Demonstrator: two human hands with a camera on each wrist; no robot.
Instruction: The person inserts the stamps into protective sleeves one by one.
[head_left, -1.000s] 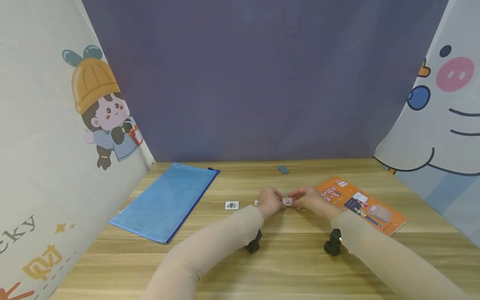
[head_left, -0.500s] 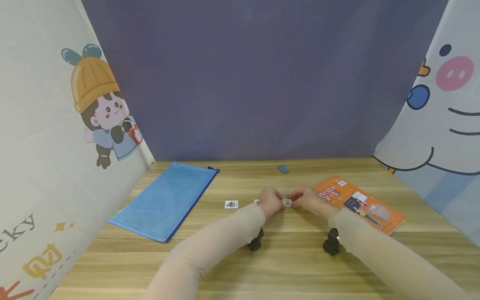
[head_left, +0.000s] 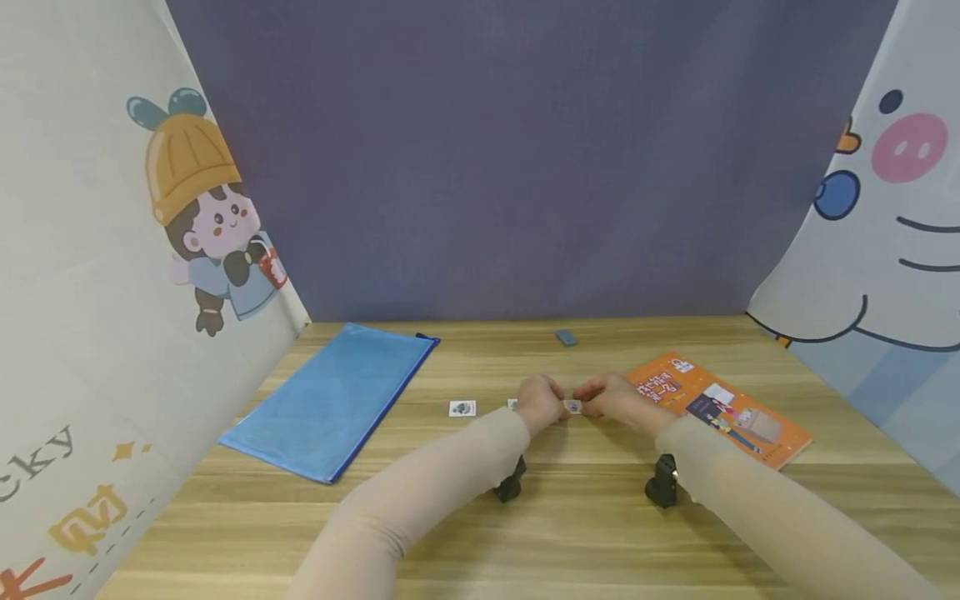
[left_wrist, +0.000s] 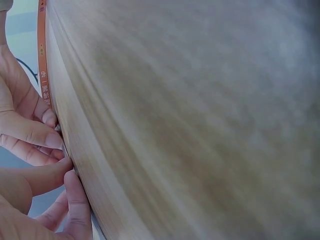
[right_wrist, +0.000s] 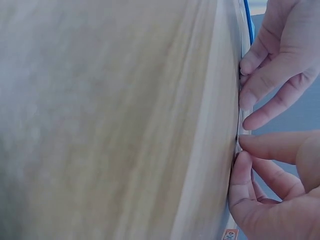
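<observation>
A small white-edged picture card (head_left: 573, 407) lies between the two hands, low at the tabletop. My left hand (head_left: 542, 403) pinches its left edge between thumb and forefinger, and my right hand (head_left: 615, 399) pinches the right edge. Seen from the left wrist, the left hand's fingertips (left_wrist: 70, 170) meet right at the table surface; the card itself is barely visible there. A second small card (head_left: 512, 404) shows partly from behind the left hand. Farther left, another picture card (head_left: 462, 408) rests flat, roughly in line with the others.
On the left lies a blue zip pouch (head_left: 333, 404). An orange book (head_left: 723, 408) rests close beside the right hand and forearm. A small blue-grey block (head_left: 566, 337) sits at the back of the wooden table (head_left: 585, 533).
The card between the hands has come slightly nearer and lower, and less of it shows. Both hands have barely shifted. The pouch, book and other cards stay where they were.
</observation>
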